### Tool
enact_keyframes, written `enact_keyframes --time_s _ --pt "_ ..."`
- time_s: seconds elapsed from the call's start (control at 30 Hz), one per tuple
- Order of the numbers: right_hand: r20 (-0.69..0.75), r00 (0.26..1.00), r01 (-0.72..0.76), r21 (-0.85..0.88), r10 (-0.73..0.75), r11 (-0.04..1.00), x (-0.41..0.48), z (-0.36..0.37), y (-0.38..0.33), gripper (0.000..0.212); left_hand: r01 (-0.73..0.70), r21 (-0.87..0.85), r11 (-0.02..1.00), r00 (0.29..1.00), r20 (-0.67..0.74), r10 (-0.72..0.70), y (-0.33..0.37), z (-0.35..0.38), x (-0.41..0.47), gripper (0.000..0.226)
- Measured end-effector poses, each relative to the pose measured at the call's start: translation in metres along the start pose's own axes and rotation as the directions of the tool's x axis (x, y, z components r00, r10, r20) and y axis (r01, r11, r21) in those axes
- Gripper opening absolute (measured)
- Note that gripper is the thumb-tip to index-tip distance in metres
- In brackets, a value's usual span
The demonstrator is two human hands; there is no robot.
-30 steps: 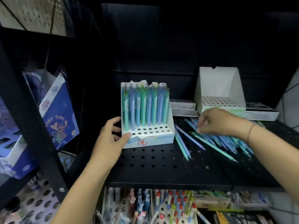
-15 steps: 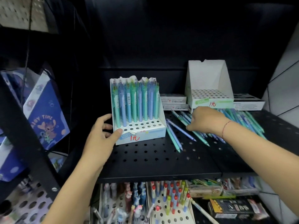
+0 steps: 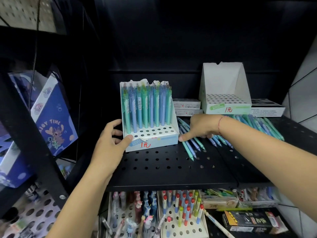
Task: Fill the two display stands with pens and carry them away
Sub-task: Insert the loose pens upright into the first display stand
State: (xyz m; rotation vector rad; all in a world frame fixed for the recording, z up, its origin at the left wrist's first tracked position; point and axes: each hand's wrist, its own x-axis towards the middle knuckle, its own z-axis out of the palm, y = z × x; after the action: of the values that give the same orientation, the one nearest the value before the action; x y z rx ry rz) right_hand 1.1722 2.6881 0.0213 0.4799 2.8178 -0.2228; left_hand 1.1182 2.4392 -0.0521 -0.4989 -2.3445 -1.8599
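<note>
**Loose pens.** The loose pens (image 3: 192, 143) lie flat on the shelf (image 3: 163, 169), immediately right of the near stand (image 3: 154, 140), in a fan that spreads further right. Their long axes run from the back of the shelf toward its front edge, angled slightly right, tips forward.

**Near stand.** It stands upright. Its rear rows carry standing pens (image 3: 147, 107), and the front two rows of holes are vacant. The holes are vertical, so each loose pen lies roughly at right angles to the axis it must take.

**Right hand.** The right hand (image 3: 200, 127) is over the loose pens, just right of the near stand. Its thumb extends left, reaching the stand's front right corner. The other fingers curl down onto the pens. Whether this grip pinches a pen cannot be told.

**Left hand.** The left hand (image 3: 109, 141) is left of the near stand. The thumb presses the front left corner and the fingers wrap the left wall, so the grip clasps the stand.

**Coming move (judgement).** The right hand is much the nearer to the pens. A pen must be lifted, turned tip-down and carried a short way left to a vacant hole while the left hand steadies the stand.

**Far stand.** The far stand (image 3: 224, 100) sits behind and right of the near stand, with all its holes vacant.
</note>
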Motion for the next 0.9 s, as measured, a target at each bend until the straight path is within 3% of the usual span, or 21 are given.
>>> enact_keyframes --time_s 0.33,0.7,0.9 --pt "0.183 0.98 -0.076 -0.005 0.075 0.997 0.008 -0.009 0.012 0.049 -0.005 -0.005 1.0 1.0 0.008 0.005 0.0 0.0 -0.001 0.05" --pt "0.222 0.975 -0.043 0.074 0.026 0.996 0.001 -0.006 0.015 0.044 0.0 -0.02 1.0 1.0 0.013 0.001 0.0 0.0 -0.001 0.051" --pt "0.159 0.987 0.002 0.101 -0.018 0.995 -0.002 -0.004 0.023 0.044 0.004 -0.017 1.0 1.0 0.01 -0.004 0.002 0.0 -0.001 0.051"
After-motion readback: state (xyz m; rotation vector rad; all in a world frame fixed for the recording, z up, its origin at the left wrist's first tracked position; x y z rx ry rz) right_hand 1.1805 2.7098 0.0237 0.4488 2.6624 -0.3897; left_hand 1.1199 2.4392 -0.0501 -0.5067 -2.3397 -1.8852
